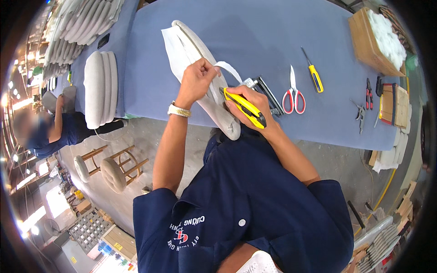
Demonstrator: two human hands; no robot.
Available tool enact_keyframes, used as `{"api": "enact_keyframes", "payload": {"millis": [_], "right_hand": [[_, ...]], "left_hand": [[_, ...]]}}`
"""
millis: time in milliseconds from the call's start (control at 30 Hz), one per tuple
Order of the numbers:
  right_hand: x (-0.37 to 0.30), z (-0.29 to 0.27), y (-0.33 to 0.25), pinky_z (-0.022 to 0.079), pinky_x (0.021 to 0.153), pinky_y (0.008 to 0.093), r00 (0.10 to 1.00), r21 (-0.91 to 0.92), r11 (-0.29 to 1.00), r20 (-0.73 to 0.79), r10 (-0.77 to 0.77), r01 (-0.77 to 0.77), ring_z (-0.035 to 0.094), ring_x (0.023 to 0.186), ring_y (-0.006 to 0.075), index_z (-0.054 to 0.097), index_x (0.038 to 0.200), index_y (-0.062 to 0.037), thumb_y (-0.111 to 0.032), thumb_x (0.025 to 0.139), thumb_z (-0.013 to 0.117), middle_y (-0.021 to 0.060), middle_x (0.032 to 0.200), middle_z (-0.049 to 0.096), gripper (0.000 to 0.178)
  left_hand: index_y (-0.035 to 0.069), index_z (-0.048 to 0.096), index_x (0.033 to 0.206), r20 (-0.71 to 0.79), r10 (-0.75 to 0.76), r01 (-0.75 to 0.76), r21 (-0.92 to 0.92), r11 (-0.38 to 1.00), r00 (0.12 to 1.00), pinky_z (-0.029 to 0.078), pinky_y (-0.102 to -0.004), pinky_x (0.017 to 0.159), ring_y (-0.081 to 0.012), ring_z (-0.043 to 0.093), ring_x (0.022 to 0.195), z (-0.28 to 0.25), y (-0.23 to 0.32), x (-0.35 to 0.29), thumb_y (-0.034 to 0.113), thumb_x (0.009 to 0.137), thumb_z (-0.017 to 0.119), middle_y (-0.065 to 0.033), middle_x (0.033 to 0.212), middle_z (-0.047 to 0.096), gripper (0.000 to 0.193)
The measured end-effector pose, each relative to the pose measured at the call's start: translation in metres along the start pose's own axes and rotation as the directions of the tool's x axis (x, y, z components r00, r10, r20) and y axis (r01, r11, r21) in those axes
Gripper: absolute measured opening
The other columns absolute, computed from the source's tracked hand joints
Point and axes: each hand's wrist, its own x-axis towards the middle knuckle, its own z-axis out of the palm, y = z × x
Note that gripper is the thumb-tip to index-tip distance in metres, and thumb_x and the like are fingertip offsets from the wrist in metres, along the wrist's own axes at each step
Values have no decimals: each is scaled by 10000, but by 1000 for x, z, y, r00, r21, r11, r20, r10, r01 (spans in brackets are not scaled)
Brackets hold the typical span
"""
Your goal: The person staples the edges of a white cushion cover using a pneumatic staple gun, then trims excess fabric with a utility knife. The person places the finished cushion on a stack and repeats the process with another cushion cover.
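A long pale grey padded cushion (228, 122) lies slantwise over the table, its near end at the front edge. White cloth (173, 45) spreads from the left side of its far part. My left hand (195, 82) is closed in a pinch on a narrow white fabric strip (231, 69), which curls away to the right. In my right hand (255, 107) is a yellow and black utility knife (245, 108), its tip end against the cushion's middle. A staple gun (268, 94), partly hidden by that hand, lies just beyond it.
Right of the staple gun lie red-handled scissors (293, 93), a yellow screwdriver (315, 78) and pliers (369, 93). A cardboard box (364, 38) holds white stuffing. Stacked grey cushions (101, 88) stand at left, near another person (50, 129). Stools (114, 175) lie on the floor.
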Motion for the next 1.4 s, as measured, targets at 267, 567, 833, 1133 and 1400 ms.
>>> {"api": "enact_keyframes", "payload": {"millis": [267, 567, 833, 1133, 1400], "right_hand": [[-37, 1, -13, 562, 679, 333, 1000, -47, 999, -25, -6, 4, 718, 754, 253, 698, 1083, -49, -85, 866, 776, 111, 905, 722, 234], [-63, 0, -29, 574, 722, 331, 999, -42, 999, -29, 21, -23, 728, 804, 274, 691, 1081, -45, -54, 838, 776, 122, 957, 726, 259], [-51, -4, -32, 583, 719, 298, 998, -45, 999, 51, 24, -22, 751, 815, 223, 708, 1106, -28, -44, 838, 791, 111, 977, 757, 281], [-21, -13, -31, 566, 726, 279, 990, 49, 995, -104, 95, -90, 739, 816, 189, 706, 1098, -21, -62, 856, 781, 111, 994, 756, 257], [-9, 3, -21, 566, 729, 310, 993, 43, 998, -111, 47, -43, 736, 843, 247, 698, 1118, -22, -114, 877, 792, 120, 1016, 747, 275]], "left_hand": [[25, 640, 843, 36, -39, 45, -181, 982, 999, 426, -228, 578, -48, 514, 645, -8, 0, 4, 155, 971, 709, -20, 767, 699, 195], [45, 619, 867, 104, -9, 38, -281, 959, 995, 466, -228, 616, -62, 531, 655, -13, 10, -7, 160, 996, 688, -38, 830, 722, 186], [23, 655, 992, 38, 55, -61, 160, 985, 998, 503, -286, 615, -101, 572, 683, -1, 12, -44, 224, 911, 802, -27, 793, 662, 263], [41, 714, 1031, 21, 343, -330, 333, 883, 939, 542, -323, 662, -221, 637, 697, 2, 5, -49, 134, 851, 821, -75, 901, 680, 229], [-2, 678, 981, -94, -106, 87, -182, 979, 990, 491, -226, 597, -63, 579, 640, 5, -5, -36, 131, 958, 754, -1, 787, 671, 155]]}}
